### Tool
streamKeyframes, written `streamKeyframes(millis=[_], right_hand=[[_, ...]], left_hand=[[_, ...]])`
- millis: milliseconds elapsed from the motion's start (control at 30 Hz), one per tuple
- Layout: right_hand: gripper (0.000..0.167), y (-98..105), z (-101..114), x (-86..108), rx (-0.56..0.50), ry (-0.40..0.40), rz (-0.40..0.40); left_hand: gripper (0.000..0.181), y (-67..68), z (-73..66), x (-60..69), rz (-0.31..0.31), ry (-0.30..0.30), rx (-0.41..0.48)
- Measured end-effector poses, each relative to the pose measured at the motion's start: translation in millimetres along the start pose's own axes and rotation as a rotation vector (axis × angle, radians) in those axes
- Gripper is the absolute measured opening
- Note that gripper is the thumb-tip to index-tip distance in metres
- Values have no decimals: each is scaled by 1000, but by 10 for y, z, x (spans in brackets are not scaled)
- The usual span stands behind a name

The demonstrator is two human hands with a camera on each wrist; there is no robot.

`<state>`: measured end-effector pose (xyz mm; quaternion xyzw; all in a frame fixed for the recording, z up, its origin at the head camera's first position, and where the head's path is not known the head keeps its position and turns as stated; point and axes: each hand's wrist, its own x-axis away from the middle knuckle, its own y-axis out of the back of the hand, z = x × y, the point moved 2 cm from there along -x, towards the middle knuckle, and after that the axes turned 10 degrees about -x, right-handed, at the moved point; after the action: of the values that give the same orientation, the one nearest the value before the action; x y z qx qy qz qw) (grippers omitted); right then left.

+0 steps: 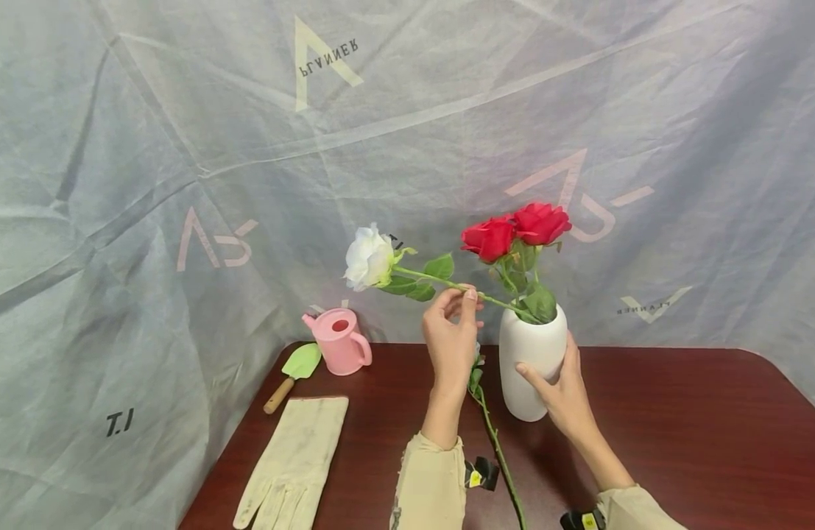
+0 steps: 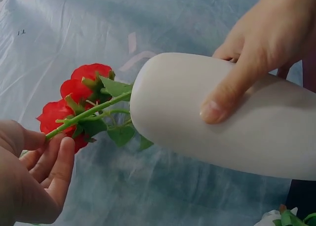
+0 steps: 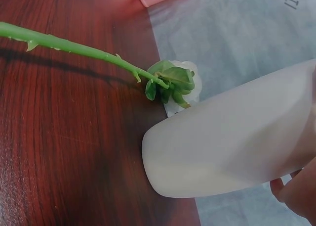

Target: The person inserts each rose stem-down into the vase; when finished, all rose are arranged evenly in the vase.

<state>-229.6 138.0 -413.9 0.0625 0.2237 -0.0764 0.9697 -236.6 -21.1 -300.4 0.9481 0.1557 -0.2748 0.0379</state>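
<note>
Looks to me like the step in hand is getting the white rose (image 1: 369, 258) into the vase (image 1: 528, 368). The left hand (image 1: 452, 327) has the stem pinched between thumb and fingers, with the bloom out past it to the left and the lower end running right, to the vase mouth. Can't see how deep the tip goes, since the rim hides it. The right hand (image 1: 566, 394) is wrapped round the vase, thumb on the near side, and I can't tell whether the base sits fully on the table (image 1: 679, 434). Two red roses (image 1: 516, 232) are already in, standing above the right hand. The stem is leaning way over, so I'd say the next move calls for tipping it upright and sliding it down while the right hand steadies the vase. Leaves could snag on the reds, imo. Another white one, the spare rose (image 3: 113, 59), lies between the forearms, untouched.
</note>
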Motion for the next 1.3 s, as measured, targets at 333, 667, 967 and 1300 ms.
streamKeyframes(millis=[333,667,967,1300], right_hand=[[90,-1,7,0,5,3,6],[89,-5,4,-2,-8,12,15],[93,29,-231,-31,-17,10,16],[94,41,-411,-63,6,19,-2]], left_hand=[[13,-115,103,-9,36,-44,-120],[11,-189,88,4,61,-93,-314],[8,-333,236,96,178,-45,-404],[15,-360,337,184,155,67,-290]])
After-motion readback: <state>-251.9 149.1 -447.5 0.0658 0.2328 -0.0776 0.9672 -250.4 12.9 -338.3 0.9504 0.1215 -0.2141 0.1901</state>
